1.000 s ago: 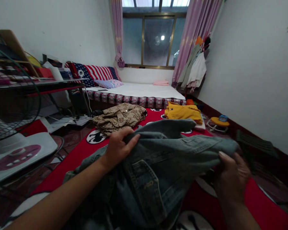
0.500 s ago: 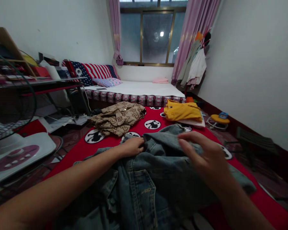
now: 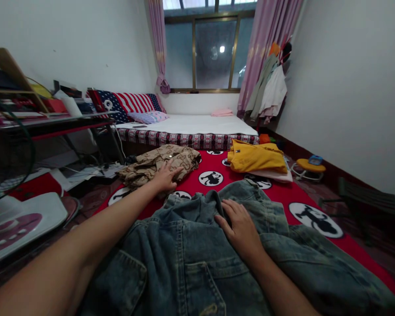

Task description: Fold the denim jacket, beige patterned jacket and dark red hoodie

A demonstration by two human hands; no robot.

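A blue denim jacket (image 3: 161, 254) lies spread and rumpled in front of me, with its pockets and seams showing and a sleeve-like part stretching to the lower right. On its upper middle rests my right hand (image 3: 240, 224), fingers extended over a fold of the cloth. My left hand (image 3: 166, 177) reaches out past the jacket's upper edge, fingers apart and holding nothing. It is over the near edge of a brown patterned garment (image 3: 148, 160); whether it touches that cloth I cannot tell.
Under the clothes is a red cloth (image 3: 213, 195) with round black-and-white figures. A yellow folded garment (image 3: 258, 158) sits at the back right. Beyond stands a bed (image 3: 197, 125). A fan (image 3: 23, 224) and a cluttered desk (image 3: 52, 123) are left; a yellow stool (image 3: 309, 166) is right.
My left hand has let go of the denim and moved forward toward the brown garment. My right hand has come down onto the denim, which now lies flatter and spreads farther right.
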